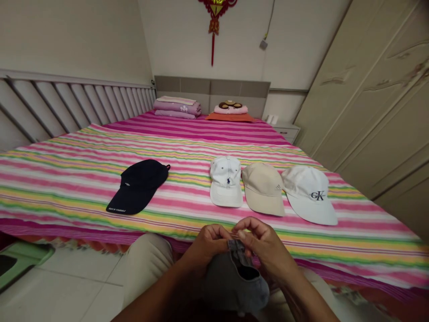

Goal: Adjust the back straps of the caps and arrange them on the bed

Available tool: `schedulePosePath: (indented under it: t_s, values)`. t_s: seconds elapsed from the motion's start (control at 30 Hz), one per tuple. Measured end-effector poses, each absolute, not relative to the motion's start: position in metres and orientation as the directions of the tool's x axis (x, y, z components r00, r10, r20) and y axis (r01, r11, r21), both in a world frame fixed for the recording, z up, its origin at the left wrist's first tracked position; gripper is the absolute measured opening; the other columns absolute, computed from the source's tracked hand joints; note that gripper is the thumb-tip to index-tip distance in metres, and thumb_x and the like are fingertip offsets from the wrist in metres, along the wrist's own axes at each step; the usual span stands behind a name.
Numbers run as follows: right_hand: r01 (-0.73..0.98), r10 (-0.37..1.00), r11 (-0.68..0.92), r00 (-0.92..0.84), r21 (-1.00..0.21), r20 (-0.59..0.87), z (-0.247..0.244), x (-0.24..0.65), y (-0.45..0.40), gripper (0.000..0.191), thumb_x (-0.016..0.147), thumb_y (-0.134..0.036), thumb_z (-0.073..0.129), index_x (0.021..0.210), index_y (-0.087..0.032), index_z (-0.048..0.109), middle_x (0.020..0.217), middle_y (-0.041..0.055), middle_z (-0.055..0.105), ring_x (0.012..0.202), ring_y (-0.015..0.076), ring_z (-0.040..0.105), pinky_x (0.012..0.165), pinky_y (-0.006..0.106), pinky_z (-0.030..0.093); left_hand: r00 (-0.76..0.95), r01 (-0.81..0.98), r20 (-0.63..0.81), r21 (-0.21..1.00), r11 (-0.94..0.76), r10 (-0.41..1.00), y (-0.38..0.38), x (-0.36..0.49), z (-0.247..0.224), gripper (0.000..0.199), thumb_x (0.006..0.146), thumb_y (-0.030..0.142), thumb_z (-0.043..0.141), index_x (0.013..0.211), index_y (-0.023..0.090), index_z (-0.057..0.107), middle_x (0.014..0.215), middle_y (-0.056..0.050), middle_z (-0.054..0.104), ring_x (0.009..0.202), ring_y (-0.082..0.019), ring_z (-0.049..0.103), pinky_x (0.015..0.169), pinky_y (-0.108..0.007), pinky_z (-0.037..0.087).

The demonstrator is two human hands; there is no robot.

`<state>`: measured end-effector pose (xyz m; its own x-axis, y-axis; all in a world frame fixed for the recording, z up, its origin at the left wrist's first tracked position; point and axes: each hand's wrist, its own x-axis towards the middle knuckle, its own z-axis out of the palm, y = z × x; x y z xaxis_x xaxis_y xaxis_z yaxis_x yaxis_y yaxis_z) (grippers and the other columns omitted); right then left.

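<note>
Across the rainbow-striped bedspread (63,188) of the bed, a navy baseball cap (137,187) is seen out on the left, a white polo cap (226,181), a beige cap (263,190) and a white CK cap (310,195) are lined up toward the right edge, and folded pink bedding (177,107) is stacked at the head end.

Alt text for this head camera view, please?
The left hand and right hand pinch the strap of a grey cloth cap. Beyond, a navy cap, white cap, beige cap and white CK cap lie on a striped pink bedspread.
</note>
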<state>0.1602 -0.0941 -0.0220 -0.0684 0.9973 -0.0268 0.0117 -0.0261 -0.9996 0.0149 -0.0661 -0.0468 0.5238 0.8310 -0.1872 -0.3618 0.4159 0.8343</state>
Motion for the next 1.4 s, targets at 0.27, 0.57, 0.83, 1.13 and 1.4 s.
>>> schedulePosePath:
  t_s: [0.27,0.57,0.83,1.13,1.4]
  values:
    - [0.819,0.619,0.548,-0.26,-0.17,0.741,-0.018,0.151,-0.106,0.02,0.07,-0.014,0.056,0.09,-0.017,0.058,0.095,0.0105,0.059,0.09,0.0232,0.053,0.076,0.039,0.043,0.425,-0.453,-0.213,0.792,0.41,0.88,-0.063,0.016,-0.054,0.017,0.051,0.018,0.073,0.058,0.011,0.059,0.051,-0.001,0.059,0.047,-0.009,0.051,0.049,-0.02,0.036]
    - [0.537,0.585,0.747,-0.249,-0.393,0.772,-0.012,0.133,-0.113,0.019,0.072,-0.005,0.053,0.084,-0.019,0.057,0.084,0.0038,0.061,0.084,0.016,0.055,0.073,0.03,0.045,0.396,-0.458,-0.208,0.799,0.389,0.894,-0.063,0.02,-0.054,0.019,0.051,0.017,0.073,0.053,0.012,0.054,0.048,0.002,0.056,0.045,-0.006,0.046,0.045,-0.018,0.032]
    - [0.282,0.964,0.264,-0.069,-0.922,0.255,-0.011,0.163,-0.093,0.028,0.082,-0.038,0.045,0.102,-0.02,0.055,0.1,0.0063,0.059,0.093,0.0199,0.052,0.079,0.031,0.04,0.582,-0.469,-0.068,0.786,0.403,0.81,-0.061,0.007,-0.047,0.017,0.061,0.025,0.068,0.06,0.011,0.059,0.062,-0.005,0.062,0.051,-0.01,0.053,0.05,-0.02,0.038]
    - [-0.322,0.939,-0.217,-0.326,-0.922,-0.107,-0.032,0.161,-0.09,0.03,0.065,-0.037,0.066,0.059,-0.015,0.049,0.049,-0.0034,0.049,0.044,0.0065,0.037,0.042,0.018,0.025,0.673,-0.354,-0.192,0.765,0.539,0.714,-0.043,-0.013,-0.038,0.031,0.065,0.041,0.062,0.066,0.01,0.065,0.061,-0.005,0.061,0.054,-0.011,0.054,0.054,-0.021,0.039]
    - [-0.34,0.953,-0.222,-0.276,-0.914,-0.128,-0.022,0.154,-0.084,0.027,0.062,-0.031,0.068,0.055,-0.015,0.048,0.043,-0.0048,0.047,0.039,0.0055,0.034,0.039,0.018,0.022,0.717,-0.191,-0.235,0.839,0.509,0.656,-0.04,-0.023,-0.031,0.018,0.049,0.021,0.073,0.057,0.01,0.063,0.05,0.0,0.056,0.041,-0.006,0.043,0.044,-0.019,0.029]
